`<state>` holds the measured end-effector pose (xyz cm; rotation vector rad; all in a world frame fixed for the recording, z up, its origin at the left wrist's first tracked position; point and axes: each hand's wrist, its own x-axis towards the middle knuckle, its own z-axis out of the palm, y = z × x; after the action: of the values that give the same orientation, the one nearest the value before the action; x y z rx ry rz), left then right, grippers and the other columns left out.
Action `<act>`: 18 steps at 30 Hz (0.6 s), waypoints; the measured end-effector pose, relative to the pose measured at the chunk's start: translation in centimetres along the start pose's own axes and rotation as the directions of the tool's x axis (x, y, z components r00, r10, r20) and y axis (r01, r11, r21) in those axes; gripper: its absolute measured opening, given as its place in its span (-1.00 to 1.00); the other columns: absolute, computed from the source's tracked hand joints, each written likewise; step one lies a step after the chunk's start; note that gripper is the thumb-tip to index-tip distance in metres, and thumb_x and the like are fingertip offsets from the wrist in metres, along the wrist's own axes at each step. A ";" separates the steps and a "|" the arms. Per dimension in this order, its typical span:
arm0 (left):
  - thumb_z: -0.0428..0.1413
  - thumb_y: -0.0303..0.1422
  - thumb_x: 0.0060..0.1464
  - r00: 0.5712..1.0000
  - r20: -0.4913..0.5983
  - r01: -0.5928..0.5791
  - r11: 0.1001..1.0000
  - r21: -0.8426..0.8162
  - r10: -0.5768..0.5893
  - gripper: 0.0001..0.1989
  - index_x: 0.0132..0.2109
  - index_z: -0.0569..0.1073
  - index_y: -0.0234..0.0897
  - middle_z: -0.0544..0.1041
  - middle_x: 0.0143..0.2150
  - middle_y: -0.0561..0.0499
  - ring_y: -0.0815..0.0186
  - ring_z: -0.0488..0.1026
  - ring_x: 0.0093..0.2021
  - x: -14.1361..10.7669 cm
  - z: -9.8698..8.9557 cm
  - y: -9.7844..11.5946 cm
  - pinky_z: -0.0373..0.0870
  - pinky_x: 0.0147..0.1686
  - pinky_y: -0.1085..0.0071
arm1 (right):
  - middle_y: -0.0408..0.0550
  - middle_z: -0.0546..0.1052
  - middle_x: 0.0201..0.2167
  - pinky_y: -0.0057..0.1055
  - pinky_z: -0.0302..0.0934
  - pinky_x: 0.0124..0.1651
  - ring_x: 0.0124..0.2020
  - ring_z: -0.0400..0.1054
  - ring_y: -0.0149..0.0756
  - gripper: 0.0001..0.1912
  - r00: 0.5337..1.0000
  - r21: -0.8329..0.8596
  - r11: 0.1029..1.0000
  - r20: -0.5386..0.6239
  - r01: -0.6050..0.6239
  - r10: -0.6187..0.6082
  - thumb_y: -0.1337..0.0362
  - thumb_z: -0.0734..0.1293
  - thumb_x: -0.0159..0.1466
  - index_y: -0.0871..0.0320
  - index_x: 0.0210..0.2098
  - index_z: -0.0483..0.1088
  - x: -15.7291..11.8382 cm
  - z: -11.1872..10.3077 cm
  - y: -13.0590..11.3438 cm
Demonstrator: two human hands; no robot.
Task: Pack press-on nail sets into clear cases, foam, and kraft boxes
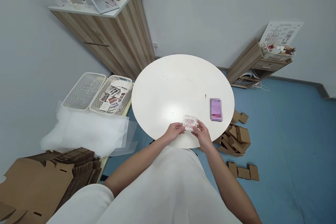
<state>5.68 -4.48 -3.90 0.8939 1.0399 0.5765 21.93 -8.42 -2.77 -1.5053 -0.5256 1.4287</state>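
Observation:
A small clear plastic case with pinkish pieces inside is held near the front edge of the round white table. My left hand grips its left side, fingers closed on the edge. On the opposite side, my right hand pinches the case's lower right corner. A purple box, blurred by large pixels, lies on the table to the right of my hands.
Left of the table are a basket of cards, a basket of clear cases, white wrapping sheets and flattened cardboard. Small brown boxes lie on the floor at right. Cabinets stand behind.

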 end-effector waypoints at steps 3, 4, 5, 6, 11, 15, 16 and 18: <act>0.17 -0.17 -0.12 0.999 -0.045 -0.016 1.000 0.015 0.017 -0.67 -0.29 0.46 -0.35 0.50 -0.37 -0.07 0.36 0.41 -0.41 -0.1 0.2 -0.8 0.31 -0.24 0.34 | -0.09 0.40 -0.24 -0.33 0.32 -0.25 -0.21 0.33 -0.28 -0.41 1.000 -0.050 0.999 -0.004 -0.008 0.008 0.19 0.38 -0.05 0.01 0.00 0.26 0.3 -0.1 0.1; 0.16 -0.17 -0.11 0.998 -0.064 -0.015 1.000 0.025 0.016 -0.68 -0.28 0.46 -0.35 0.50 -0.37 -0.07 0.36 0.41 -0.41 -0.2 0.1 -1.0 0.30 -0.23 0.33 | -0.08 0.40 -0.24 -0.34 0.31 -0.27 -0.23 0.33 -0.29 -0.40 1.000 -0.071 0.997 -0.001 -0.010 0.010 0.19 0.38 -0.05 0.03 0.00 0.25 0.4 0.0 0.2; 0.16 -0.18 -0.10 0.996 -0.089 -0.012 0.999 0.035 0.015 -0.68 -0.26 0.46 -0.35 0.50 -0.38 -0.07 0.35 0.41 -0.41 -0.3 0.1 -1.0 0.30 -0.22 0.32 | -0.08 0.40 -0.24 -0.36 0.31 -0.29 -0.25 0.32 -0.30 -0.39 1.000 -0.089 0.996 0.005 -0.010 0.010 0.19 0.38 -0.05 0.04 0.01 0.24 0.6 0.1 0.2; 0.16 -0.19 -0.09 0.993 -0.114 -0.010 0.999 0.040 0.015 -0.67 -0.22 0.44 -0.35 0.50 -0.38 -0.06 0.35 0.42 -0.40 -0.4 0.0 -1.1 0.30 -0.19 0.30 | -0.08 0.40 -0.24 -0.37 0.30 -0.31 -0.27 0.32 -0.31 -0.39 1.000 -0.101 0.995 0.010 -0.008 0.009 0.19 0.38 -0.05 0.04 0.01 0.23 0.7 0.3 0.2; 0.15 -0.27 -0.06 0.966 -0.240 -0.082 0.995 0.052 0.092 -0.54 0.02 0.32 -0.26 0.44 -0.16 -0.10 0.31 0.41 -0.21 -1.0 -1.3 -0.6 0.30 -0.12 0.31 | -0.08 0.40 -0.23 -0.39 0.29 -0.34 -0.28 0.33 -0.32 -0.43 1.000 -0.110 0.994 -0.004 -0.020 0.020 0.19 0.38 -0.04 0.02 -0.04 0.20 1.7 1.8 0.1; 0.13 -0.28 -0.04 0.948 -0.268 -0.149 0.983 0.105 0.173 -0.58 0.02 0.34 -0.18 0.32 0.02 -0.11 0.28 0.34 -0.10 -1.3 -3.0 0.0 0.33 -0.14 0.34 | -0.06 0.41 -0.19 -0.37 0.29 -0.30 -0.26 0.35 -0.31 -0.50 1.000 -0.105 0.994 0.026 -0.014 0.017 0.18 0.37 -0.02 0.03 -0.10 0.20 2.3 3.7 0.3; 0.12 -0.29 -0.03 0.947 -0.262 -0.162 0.980 0.114 0.187 -0.59 0.01 0.35 -0.18 0.31 0.02 -0.10 0.28 0.33 -0.09 -1.3 -3.5 0.1 0.34 -0.14 0.33 | -0.06 0.41 -0.18 -0.36 0.29 -0.29 -0.25 0.35 -0.30 -0.51 0.999 -0.103 0.995 0.033 -0.006 0.009 0.18 0.36 -0.02 0.02 -0.10 0.20 2.5 4.4 0.4; 0.11 -0.31 -0.03 0.943 -0.261 -0.179 0.976 0.127 0.207 -0.60 0.01 0.35 -0.18 0.31 0.00 -0.10 0.28 0.32 -0.08 -1.3 -4.7 0.2 0.33 -0.12 0.33 | -0.06 0.41 -0.17 -0.34 0.29 -0.27 -0.26 0.36 -0.30 -0.53 0.999 -0.107 0.994 0.035 0.007 -0.004 0.18 0.36 -0.02 0.02 -0.12 0.20 2.8 6.0 0.6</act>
<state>0.85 -3.74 -4.11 1.0332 1.2471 0.8355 16.85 -4.31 -3.85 -1.5641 -0.6357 1.4444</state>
